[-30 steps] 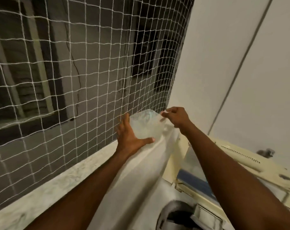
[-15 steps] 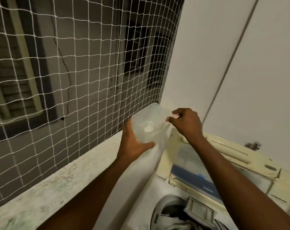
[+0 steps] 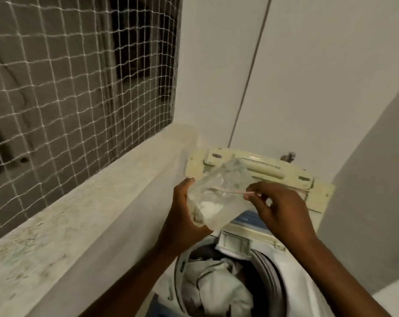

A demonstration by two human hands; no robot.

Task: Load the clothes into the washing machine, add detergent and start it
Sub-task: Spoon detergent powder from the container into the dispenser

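Both grips have come down from in front of the net (image 3: 79,76) and now sit over the open washer (image 3: 303,291), whose drum was barely in view a second ago. The tub (image 3: 223,179) they carry has sunk with them, and it now lies tilted, its far end up and to the right.

The left grip (image 3: 182,225) holds the clear tub from below and from the left, palm under its lower end, thumb up along the near side and fingers curled behind it. White powder (image 3: 207,208) lies heaped in the low end of the tub. The right grip (image 3: 283,209) is closed to a pinch: thumb and forefinger hold the end of a thin pinkish stick (image 3: 230,191) that reaches leftwards into the tub; what sits at its far end is too blurred to tell. Its other fingers are loosely curled.

Just under the tub stands the washer with its yellowed lid (image 3: 262,170) raised against the wall. Pale clothes (image 3: 216,287) are piled in the drum, up near its rim. At the back edge of the opening sits a small white box (image 3: 234,244). A tap (image 3: 288,156) shows above the lid, and a speckled ledge (image 3: 57,225) runs along the left below the net.
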